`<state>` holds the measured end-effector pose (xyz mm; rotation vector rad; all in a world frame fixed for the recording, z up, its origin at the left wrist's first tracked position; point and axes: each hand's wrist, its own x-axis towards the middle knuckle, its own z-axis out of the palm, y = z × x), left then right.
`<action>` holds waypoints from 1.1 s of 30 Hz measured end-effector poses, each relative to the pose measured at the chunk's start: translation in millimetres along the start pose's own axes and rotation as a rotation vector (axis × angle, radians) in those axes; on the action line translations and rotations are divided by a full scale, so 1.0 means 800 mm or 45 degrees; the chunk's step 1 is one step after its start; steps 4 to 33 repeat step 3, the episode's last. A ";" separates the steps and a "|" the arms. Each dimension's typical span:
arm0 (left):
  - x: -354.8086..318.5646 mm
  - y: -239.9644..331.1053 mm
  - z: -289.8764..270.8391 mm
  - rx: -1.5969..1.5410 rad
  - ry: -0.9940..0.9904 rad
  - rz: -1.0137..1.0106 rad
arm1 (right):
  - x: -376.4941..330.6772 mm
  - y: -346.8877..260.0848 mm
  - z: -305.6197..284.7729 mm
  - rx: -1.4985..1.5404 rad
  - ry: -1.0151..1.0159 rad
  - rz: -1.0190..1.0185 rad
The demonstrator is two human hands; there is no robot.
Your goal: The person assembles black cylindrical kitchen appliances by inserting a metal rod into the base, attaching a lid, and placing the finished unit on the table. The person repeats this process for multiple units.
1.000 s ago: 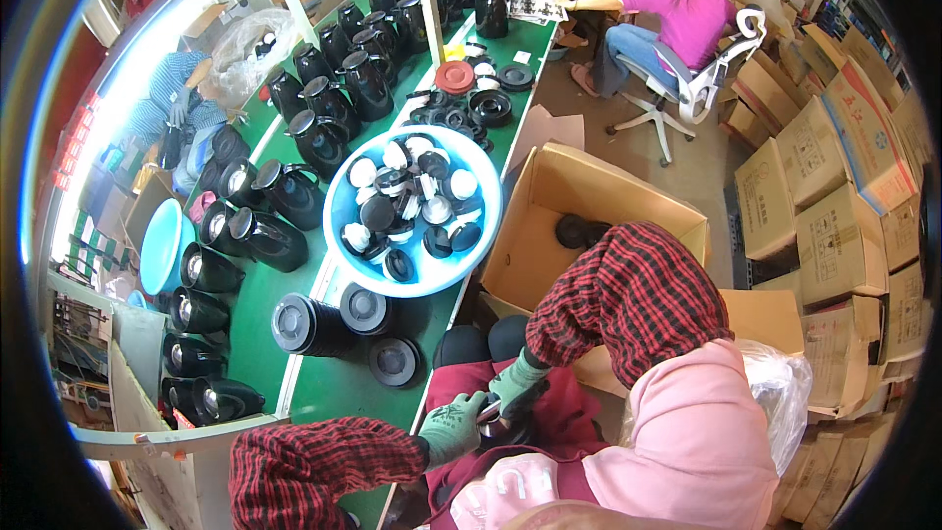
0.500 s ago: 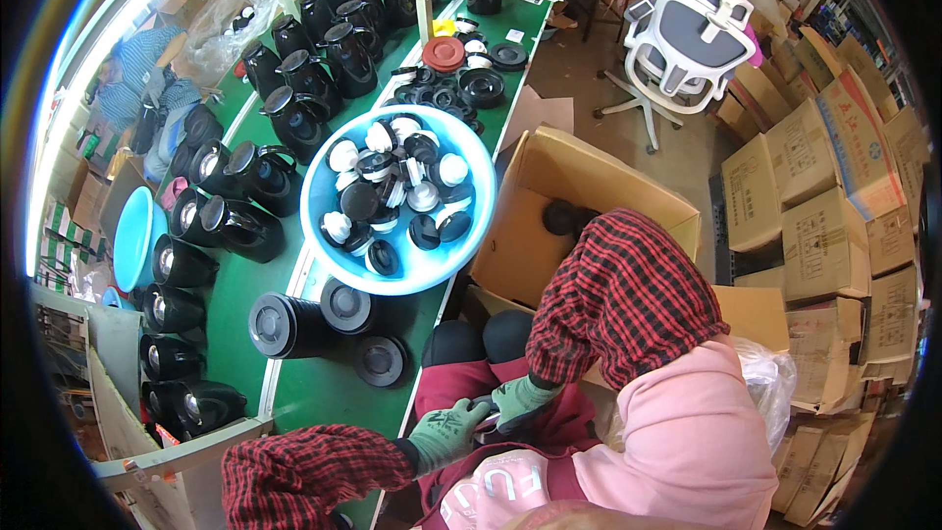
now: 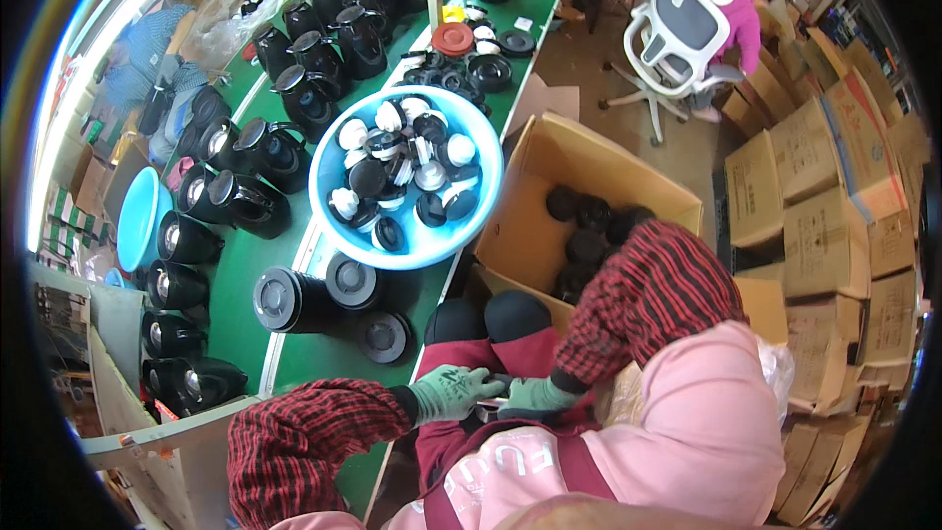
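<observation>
Both gloved hands meet low over my lap. My left hand (image 3: pixel 449 394) and my right hand (image 3: pixel 540 397) are closed from either side around a small dark piece with a light edge (image 3: pixel 498 382). My fingers cover most of it, so its kind cannot be made out. Beyond my hands, a light blue basin (image 3: pixel 326 233) on the green table holds many black-and-white jug lids (image 3: pixel 430 175). Nearer to me stand a stack of round black discs (image 3: pixel 279 298), a second disc pile (image 3: pixel 353 281) and a flat black disc (image 3: pixel 384 337).
An open cardboard box (image 3: pixel 515 255) with several round black parts (image 3: pixel 587 247) stands right of the table. Black jugs (image 3: pixel 247 204) line the table's left side. Stacked cartons (image 3: pixel 791 236) fill the right. A white office chair (image 3: pixel 677 34) and other people are farther back.
My hands stay together on the small piece and have shifted slightly up. My right forearm has moved rightward, uncovering more black parts in the box. A person by the chair has drawn an arm in.
</observation>
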<state>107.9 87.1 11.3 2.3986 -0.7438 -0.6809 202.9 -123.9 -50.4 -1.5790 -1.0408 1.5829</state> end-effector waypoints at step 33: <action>0.022 -0.011 0.000 0.193 -0.041 0.224 | -0.031 -0.009 0.038 0.115 -0.006 0.028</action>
